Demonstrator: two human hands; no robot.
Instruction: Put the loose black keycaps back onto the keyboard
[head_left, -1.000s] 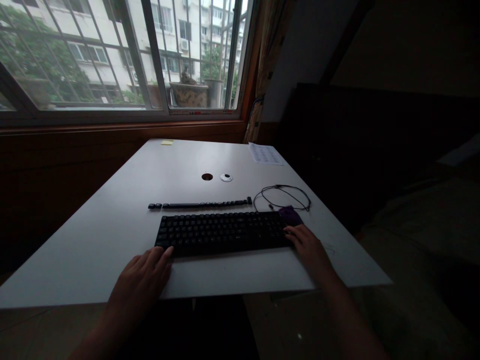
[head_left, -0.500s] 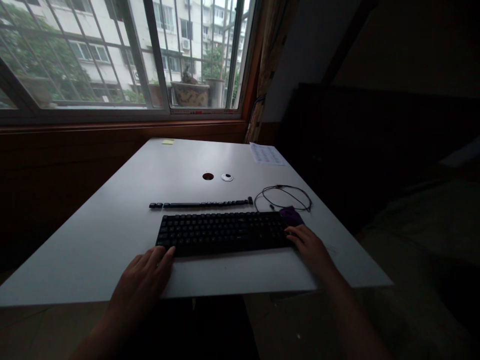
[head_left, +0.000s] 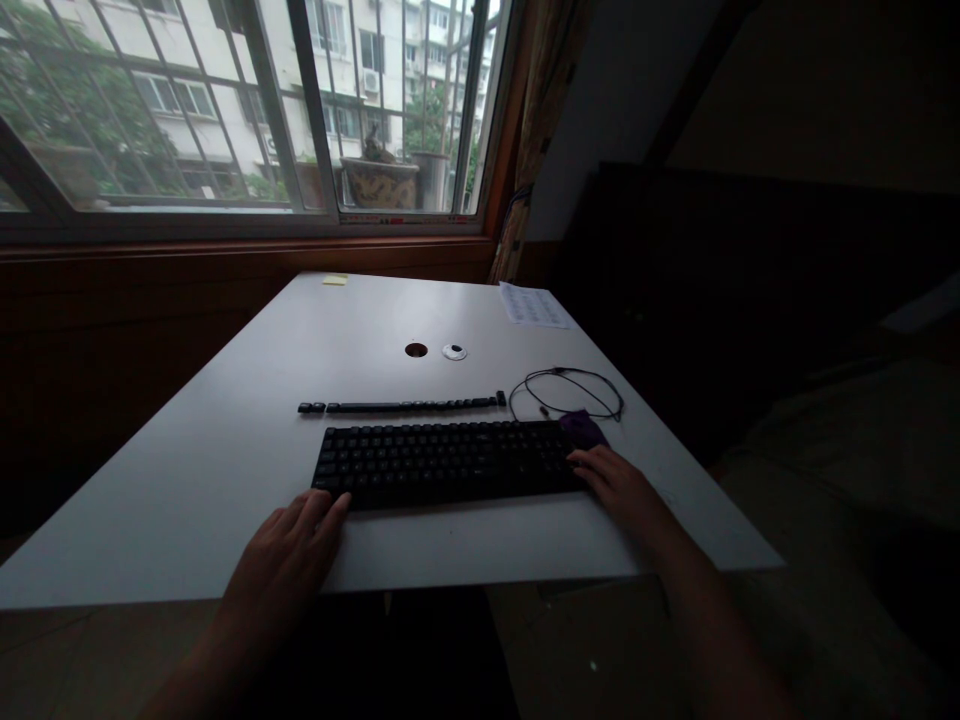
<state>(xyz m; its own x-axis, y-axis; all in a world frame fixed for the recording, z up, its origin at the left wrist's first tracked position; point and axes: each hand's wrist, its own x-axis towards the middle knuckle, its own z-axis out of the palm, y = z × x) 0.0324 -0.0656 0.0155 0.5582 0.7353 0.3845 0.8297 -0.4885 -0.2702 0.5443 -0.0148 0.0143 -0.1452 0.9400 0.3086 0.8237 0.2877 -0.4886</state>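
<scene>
A black computer keyboard (head_left: 442, 462) lies flat on the white table, its front strip looking bare of keys. My left hand (head_left: 291, 535) grips its front left corner, thumb against the front edge and fingers along the left side. At the right end my right hand (head_left: 613, 482) holds the keyboard's edge with bent fingers; part of the grip is hidden. Behind the keyboard lies a row of loose black keycaps (head_left: 409, 407), including a long one. A purple cloth (head_left: 583, 430) touches the keyboard's back right corner, close to my right hand.
A thin black cable (head_left: 574, 372) is coiled behind the cloth. Farther back on the white table (head_left: 187, 470) are a round hole (head_left: 416, 350), a white cap (head_left: 454, 352), a printed sheet (head_left: 534, 306) and yellow sticky notes (head_left: 335, 281). A barred window stands beyond.
The view has tipped very slightly. Both hands keep their places on the keyboard, and nothing on the table has visibly moved.
</scene>
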